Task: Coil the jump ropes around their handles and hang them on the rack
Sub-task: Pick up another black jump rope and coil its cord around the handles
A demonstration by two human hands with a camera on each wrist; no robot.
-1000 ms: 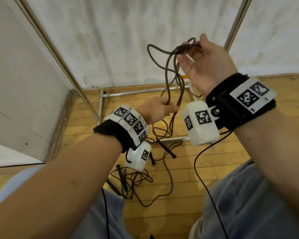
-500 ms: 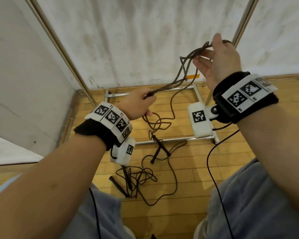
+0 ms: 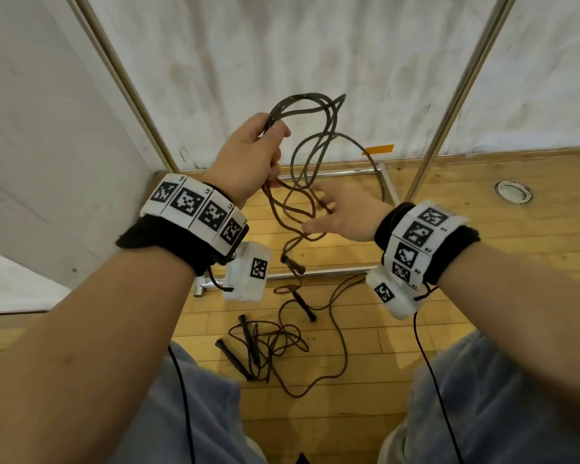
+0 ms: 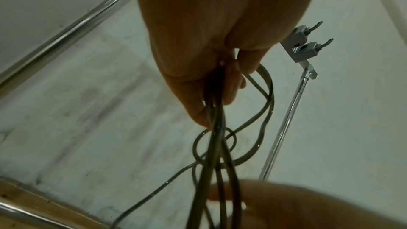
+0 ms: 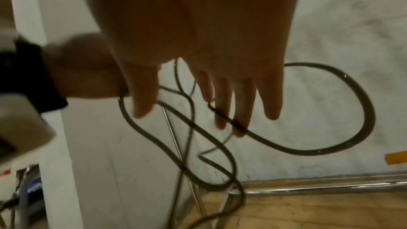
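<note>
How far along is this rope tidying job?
Early. Nothing looks hung on the rack yet. The left hand grips loose loops of one rope; the right hand reaches in, fingers straight. A second rope lies tangled on the floor.

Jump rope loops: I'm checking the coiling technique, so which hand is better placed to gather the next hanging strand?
The right hand. Its fingers are straight and free, already among the strands hanging below the left hand, which grips the bunched loops of the jump rope and probably cannot let go.
</note>
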